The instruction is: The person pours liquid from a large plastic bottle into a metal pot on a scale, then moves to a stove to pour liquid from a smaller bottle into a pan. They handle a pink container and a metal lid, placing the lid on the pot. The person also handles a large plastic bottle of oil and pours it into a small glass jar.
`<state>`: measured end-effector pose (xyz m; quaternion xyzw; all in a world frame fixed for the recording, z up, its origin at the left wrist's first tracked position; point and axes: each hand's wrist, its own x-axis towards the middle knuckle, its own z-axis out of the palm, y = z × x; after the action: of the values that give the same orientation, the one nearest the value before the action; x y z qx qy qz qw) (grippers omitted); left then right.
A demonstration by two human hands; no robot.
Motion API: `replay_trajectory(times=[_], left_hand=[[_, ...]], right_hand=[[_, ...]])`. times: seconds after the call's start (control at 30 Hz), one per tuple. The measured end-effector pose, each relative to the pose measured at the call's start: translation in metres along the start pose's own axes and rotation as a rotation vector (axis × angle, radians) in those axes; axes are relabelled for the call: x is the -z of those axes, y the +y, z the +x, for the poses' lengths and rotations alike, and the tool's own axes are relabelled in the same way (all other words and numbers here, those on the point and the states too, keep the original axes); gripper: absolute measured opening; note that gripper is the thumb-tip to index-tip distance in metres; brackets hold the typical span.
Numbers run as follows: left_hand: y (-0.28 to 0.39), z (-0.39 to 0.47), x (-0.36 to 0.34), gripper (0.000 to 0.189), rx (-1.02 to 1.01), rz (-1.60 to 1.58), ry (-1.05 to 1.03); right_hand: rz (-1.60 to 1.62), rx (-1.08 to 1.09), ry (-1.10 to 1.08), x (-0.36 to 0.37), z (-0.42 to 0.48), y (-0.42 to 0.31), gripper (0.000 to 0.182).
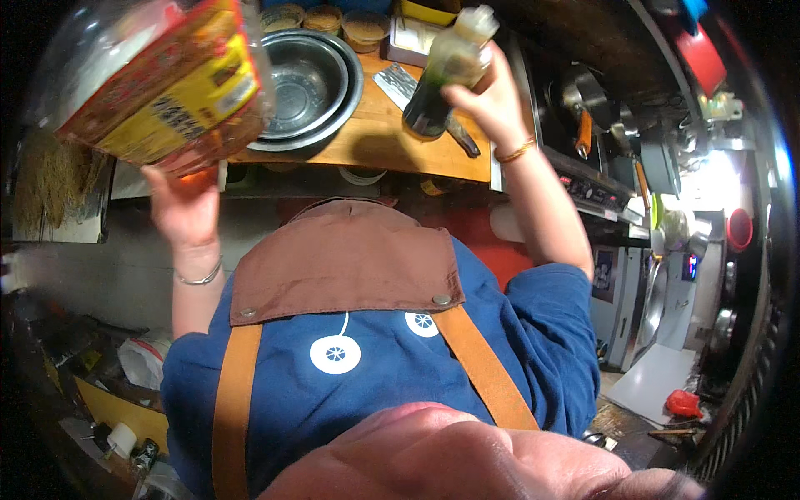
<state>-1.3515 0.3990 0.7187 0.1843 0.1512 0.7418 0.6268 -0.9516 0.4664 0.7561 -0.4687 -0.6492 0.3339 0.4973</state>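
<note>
My left hand [187,209] holds up a large clear plastic container [181,100] with a red and yellow printed label, gripping it from below. The container is close to the camera and its top runs out of view. My right hand [494,94] grips a clear squeeze bottle [437,90] with dark liquid in the lower part and a pale cap, blurred by motion. Below that bottle lies a kitchen knife [392,82], partly hidden, its dark handle towards the counter's front edge. Two nested metal bowls [306,94] rest between my hands, partly covered by the container.
The wooden counter [381,147] spans the front. Tubs of seasoning [365,31] and a white box [412,40] line its back. At right is a cooktop [550,119] holding a saucepan [584,87] with an orange-brown handle. Dry plant stalks [50,187] stand at left.
</note>
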Motion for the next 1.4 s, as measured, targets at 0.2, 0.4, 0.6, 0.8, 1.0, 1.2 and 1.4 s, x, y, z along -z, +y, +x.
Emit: replay_trajectory(times=[0.2,0.4,0.6,0.8,1.0,1.2,1.4], left_hand=[[-0.064,0.000,-0.005,0.051,0.240,-0.017,0.025],[-0.103,0.005,-0.023,0.054,0.255,-0.078,-0.094],[-0.116,0.008,-0.040,0.051,0.288,-0.084,-0.153],[-0.136,0.016,-0.073,0.059,0.386,-0.129,-0.265],[-0.189,0.010,-0.110,0.052,0.509,-0.171,-0.369],[-0.278,-0.019,-0.085,0.041,0.857,-0.158,-0.268],[-0.369,-0.027,-0.003,0.040,1.051,-0.166,-0.318]], right_hand=[[0.001,-0.125,0.259,-0.033,-0.055,0.102,0.093],[0.100,-0.090,0.168,-0.060,-0.053,0.108,0.098],[-0.003,-0.073,0.144,-0.082,-0.036,0.123,0.105],[0.105,-0.148,0.244,-0.032,-0.052,0.072,0.094],[0.251,0.141,0.177,0.051,-0.066,-0.041,0.078],[0.047,0.003,0.156,0.062,-0.109,-0.043,0.082],[-0.112,-0.133,0.317,0.074,-0.150,0.114,0.090]])
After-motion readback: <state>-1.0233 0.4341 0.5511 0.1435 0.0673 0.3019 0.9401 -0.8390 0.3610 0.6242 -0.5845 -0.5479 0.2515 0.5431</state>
